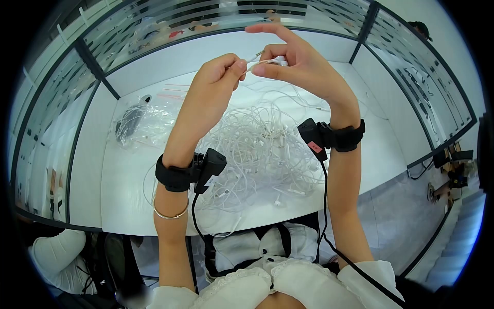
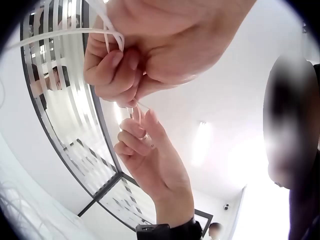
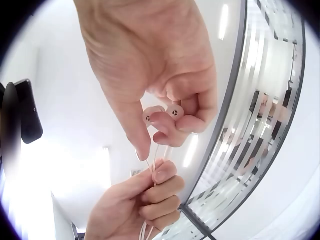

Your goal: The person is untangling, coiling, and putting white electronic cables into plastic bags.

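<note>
My left hand (image 1: 213,85) pinches a thin white earphone cable between thumb and curled fingers. Loops of that cable (image 2: 65,31) hang from the fist in the left wrist view. Right beside it, my right hand (image 1: 303,64) holds a pair of white earbuds (image 3: 174,111) in its curled fingers, its index finger stretched out in the head view. Two thin wires (image 3: 156,152) run from the earbuds to the left fingertips. A metal-tipped plug (image 1: 259,53) pokes up between the hands. Both hands are raised over the far part of the table.
A big tangle of white earphones (image 1: 257,144) spreads over the white table (image 1: 128,190). At its left lies a clear plastic bag (image 1: 154,118) with a dark item by it. Low partitions with striped glass (image 1: 221,20) enclose the table. Black camera cords (image 1: 325,206) run down from both wrists.
</note>
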A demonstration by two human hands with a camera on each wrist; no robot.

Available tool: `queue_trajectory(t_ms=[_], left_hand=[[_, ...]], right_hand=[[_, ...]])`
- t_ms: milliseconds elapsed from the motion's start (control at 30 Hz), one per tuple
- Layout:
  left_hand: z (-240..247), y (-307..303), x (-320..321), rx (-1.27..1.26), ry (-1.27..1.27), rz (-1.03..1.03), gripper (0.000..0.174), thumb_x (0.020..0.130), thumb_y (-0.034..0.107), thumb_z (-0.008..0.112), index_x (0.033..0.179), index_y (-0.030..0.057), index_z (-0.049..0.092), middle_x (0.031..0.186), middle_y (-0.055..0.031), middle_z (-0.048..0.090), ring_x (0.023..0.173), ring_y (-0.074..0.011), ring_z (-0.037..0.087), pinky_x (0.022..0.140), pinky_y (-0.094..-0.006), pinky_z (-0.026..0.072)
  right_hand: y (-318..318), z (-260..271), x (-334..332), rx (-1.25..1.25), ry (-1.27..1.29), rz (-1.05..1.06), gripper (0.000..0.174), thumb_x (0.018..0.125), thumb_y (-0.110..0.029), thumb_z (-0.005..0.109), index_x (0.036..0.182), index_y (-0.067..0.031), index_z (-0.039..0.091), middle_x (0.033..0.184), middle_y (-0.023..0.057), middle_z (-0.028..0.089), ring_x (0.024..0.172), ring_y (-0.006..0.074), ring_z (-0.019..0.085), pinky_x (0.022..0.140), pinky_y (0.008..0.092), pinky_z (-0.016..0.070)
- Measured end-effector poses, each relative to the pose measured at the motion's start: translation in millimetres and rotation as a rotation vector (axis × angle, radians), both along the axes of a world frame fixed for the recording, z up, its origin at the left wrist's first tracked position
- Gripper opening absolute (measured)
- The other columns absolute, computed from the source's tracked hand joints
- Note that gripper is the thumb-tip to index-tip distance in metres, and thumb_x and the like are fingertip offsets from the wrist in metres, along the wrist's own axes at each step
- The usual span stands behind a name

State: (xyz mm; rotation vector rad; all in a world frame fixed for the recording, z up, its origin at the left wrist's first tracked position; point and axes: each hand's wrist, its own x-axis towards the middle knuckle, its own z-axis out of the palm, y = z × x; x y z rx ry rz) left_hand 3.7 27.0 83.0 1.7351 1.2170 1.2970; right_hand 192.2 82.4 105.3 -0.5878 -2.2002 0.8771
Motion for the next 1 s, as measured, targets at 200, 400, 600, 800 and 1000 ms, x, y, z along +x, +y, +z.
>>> queue_trajectory(t_ms=[200, 400, 600, 800, 1000], left_hand=[[-4, 5, -4, 0.088, 0.032, 0.085, 0.037, 0.098, 0.031, 0.047, 0.077, 0.0005, 0.049, 0.062, 0.0001, 0.037, 0.059, -0.0092, 0.033, 0.054, -0.0267, 0.0294], [-6, 6, 1, 0.151, 0.049, 0.115, 0.034, 0.098, 0.028, 0.046, 0.079, 0.0003, 0.048, 0.061, -0.0003, 0.034, 0.058, -0.0099, 0.031, 0.053, -0.0277, 0.0279], [-8, 6, 3, 0.186, 0.041, 0.146, 0.033, 0.098, 0.027, 0.046, 0.079, -0.0002, 0.048, 0.06, -0.0013, 0.034, 0.058, -0.0099, 0.031, 0.053, -0.0279, 0.0279], [-4, 5, 2, 0.101, -0.012, 0.084, 0.03, 0.098, 0.024, 0.045, 0.08, 0.0009, 0.051, 0.058, -0.0009, 0.04, 0.053, -0.0089, 0.035, 0.051, -0.0259, 0.0295], [-11, 9, 8, 0.13, -0.179, 0.035, 0.029, 0.098, 0.024, 0.043, 0.083, 0.0022, 0.054, 0.055, -0.0026, 0.05, 0.044, -0.0079, 0.043, 0.044, -0.0243, 0.0332]], right_hand=[[3, 2, 5, -0.068, 0.02, 0.048, 0.04, 0.085, -0.023, 0.067, 0.12, -0.0087, 0.055, 0.072, -0.0055, 0.054, 0.062, 0.0018, 0.041, 0.054, 0.0182, 0.03], [12, -4, 6, -0.095, 0.161, -0.035, 0.03, 0.087, -0.027, 0.065, 0.11, -0.008, 0.06, 0.078, -0.0002, 0.06, 0.067, 0.0047, 0.048, 0.064, 0.0187, 0.039], [14, -4, -1, -0.093, 0.239, -0.064, 0.026, 0.088, -0.024, 0.064, 0.103, -0.0029, 0.064, 0.084, 0.004, 0.066, 0.07, 0.0067, 0.054, 0.07, 0.0202, 0.0453], [12, -3, -3, 0.01, 0.24, -0.069, 0.022, 0.09, -0.018, 0.063, 0.102, 0.0, 0.064, 0.085, 0.0033, 0.065, 0.068, 0.0066, 0.052, 0.065, 0.0188, 0.0438], [7, -2, -7, 0.009, 0.284, -0.069, 0.021, 0.089, -0.016, 0.064, 0.103, -0.0006, 0.062, 0.084, 0.0031, 0.064, 0.066, 0.0068, 0.053, 0.063, 0.019, 0.0435]])
